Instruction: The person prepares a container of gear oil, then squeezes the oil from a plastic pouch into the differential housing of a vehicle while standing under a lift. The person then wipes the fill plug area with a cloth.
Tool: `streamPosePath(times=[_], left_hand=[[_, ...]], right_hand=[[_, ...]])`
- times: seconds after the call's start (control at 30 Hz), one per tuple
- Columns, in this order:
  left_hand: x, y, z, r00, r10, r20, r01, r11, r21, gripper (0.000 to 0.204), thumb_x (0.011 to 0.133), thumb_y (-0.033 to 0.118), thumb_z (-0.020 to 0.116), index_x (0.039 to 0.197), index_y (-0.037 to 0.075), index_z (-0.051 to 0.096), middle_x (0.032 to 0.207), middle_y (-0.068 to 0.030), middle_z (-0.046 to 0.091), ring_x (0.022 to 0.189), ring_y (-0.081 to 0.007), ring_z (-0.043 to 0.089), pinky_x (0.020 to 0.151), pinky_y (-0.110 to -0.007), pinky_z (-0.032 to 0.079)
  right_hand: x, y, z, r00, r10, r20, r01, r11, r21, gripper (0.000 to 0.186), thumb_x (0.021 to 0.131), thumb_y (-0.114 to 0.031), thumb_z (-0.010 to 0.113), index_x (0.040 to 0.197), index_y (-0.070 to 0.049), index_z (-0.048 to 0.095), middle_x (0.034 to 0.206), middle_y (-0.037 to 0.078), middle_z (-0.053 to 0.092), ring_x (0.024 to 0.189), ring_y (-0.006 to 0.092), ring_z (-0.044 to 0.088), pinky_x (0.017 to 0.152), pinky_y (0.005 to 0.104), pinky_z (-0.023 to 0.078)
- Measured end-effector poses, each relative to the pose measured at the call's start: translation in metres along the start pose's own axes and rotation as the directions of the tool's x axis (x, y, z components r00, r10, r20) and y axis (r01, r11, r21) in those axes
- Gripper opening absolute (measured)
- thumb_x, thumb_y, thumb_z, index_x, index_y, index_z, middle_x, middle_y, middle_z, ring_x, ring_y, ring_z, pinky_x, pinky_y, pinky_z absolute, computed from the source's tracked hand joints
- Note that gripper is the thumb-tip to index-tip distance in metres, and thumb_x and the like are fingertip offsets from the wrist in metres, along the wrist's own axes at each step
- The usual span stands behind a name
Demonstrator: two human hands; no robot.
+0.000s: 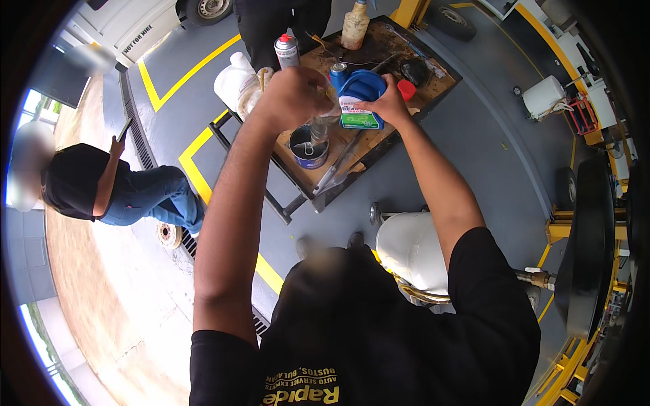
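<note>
My left hand (292, 100) is closed, its fingers curled round a crumpled-looking piece of clear plastic (328, 126); whether it is a cup, a bottle or a bag I cannot make out. Just below it stands a short round tin can (310, 161) with a dark inside and a blue label. On the right, my right hand (388, 103) grips a blue jug (369, 82) with a white and green label, fingers against its side. The jug stands close to the clear plastic. Behind it is a small blue can (338, 72).
The worn cart top (386, 145) also bears a red-capped spray can (287, 51), a brownish spray bottle (355, 27), a red cap (406, 89) and a white jug (233, 81). One person (281, 20) stands beyond; another (101, 179) is at left. A white tank (413, 250) stands nearby.
</note>
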State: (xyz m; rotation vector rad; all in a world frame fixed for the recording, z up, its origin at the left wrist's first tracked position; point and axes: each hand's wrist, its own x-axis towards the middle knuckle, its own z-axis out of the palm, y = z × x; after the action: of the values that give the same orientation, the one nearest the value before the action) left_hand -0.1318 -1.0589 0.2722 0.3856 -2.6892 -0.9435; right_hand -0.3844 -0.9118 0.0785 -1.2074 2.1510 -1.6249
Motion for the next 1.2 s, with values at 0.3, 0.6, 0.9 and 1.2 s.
streamPosePath(times=[0.3,0.6,0.9,1.2], left_hand=[[-0.041,0.01,-0.031,0.998,-0.053,-0.029,0.053,0.998,0.022,0.049,0.068,0.022,0.085,0.111,0.0,0.075,0.099,-0.018,0.074,0.088,-0.0265,0.073,0.08,-0.037,0.057],[-0.046,0.034,-0.044,0.988,-0.143,0.059,0.144,0.99,-0.01,0.051,0.067,0.014,0.083,0.115,-0.002,0.073,0.104,-0.0169,0.073,0.093,-0.0257,0.073,0.086,-0.036,0.057],[-0.043,0.047,-0.029,0.996,0.041,0.074,-0.034,0.995,-0.093,0.05,0.066,0.014,0.087,0.111,-0.002,0.073,0.102,-0.0168,0.073,0.093,-0.0269,0.073,0.085,-0.035,0.056],[-0.03,0.074,0.007,0.925,0.306,0.225,-0.283,0.95,-0.132,0.037,0.067,0.013,0.085,0.1,0.0,0.074,0.089,-0.0158,0.069,0.081,-0.0294,0.071,0.075,-0.038,0.055]], right_hand=[[0.021,0.029,0.02,0.872,0.084,0.482,-0.205,0.957,0.205,0.089,0.062,0.001,0.093,0.138,-0.007,0.048,0.127,0.005,0.062,0.123,0.0172,0.057,0.111,0.0345,0.043],[0.04,0.015,0.016,0.832,0.155,0.532,-0.224,0.972,0.067,0.082,0.061,0.017,0.077,0.136,-0.006,0.053,0.119,0.005,0.067,0.116,0.019,0.061,0.104,0.034,0.048],[-0.008,0.035,0.014,0.96,0.232,0.155,-0.251,0.96,0.121,0.081,0.068,0.012,0.067,0.143,-0.006,0.043,0.131,0.013,0.058,0.127,0.0246,0.057,0.11,0.0372,0.045],[-0.152,-0.232,-0.051,0.958,0.282,0.059,-0.286,0.911,0.296,0.047,0.094,-0.049,0.07,0.077,-0.006,0.06,0.065,0.004,0.061,0.056,0.0168,0.059,0.057,0.0346,0.048]])
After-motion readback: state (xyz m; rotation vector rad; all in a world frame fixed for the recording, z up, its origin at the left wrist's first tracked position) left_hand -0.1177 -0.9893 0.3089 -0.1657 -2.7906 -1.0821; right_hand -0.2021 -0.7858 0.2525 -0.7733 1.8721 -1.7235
